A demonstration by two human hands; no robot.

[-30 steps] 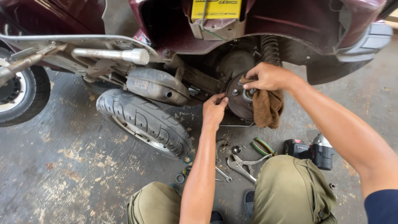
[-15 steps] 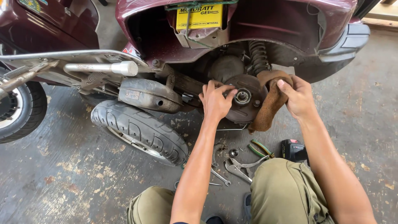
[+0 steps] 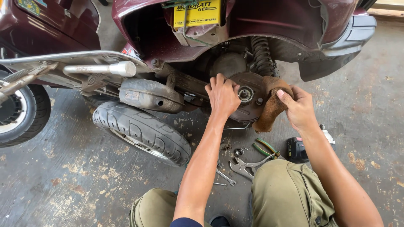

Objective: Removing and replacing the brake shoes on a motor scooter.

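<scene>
Two hands on brake drum point(image 3: 246, 96): left hand point(image 3: 222, 96) laid flat, fingers spread, against its left side; brown rag point(image 3: 269, 110) pinched by right hand point(image 3: 299, 110) at right edge. Removed tyre point(image 3: 141, 131) lying on floor nearby.

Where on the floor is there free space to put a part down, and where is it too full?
Free: the bare concrete between the removed tyre and the left knee, and the floor right of the right hand. Crowded: between the knees, where pliers, a wrench and small parts lie, under the brake drum.
</scene>
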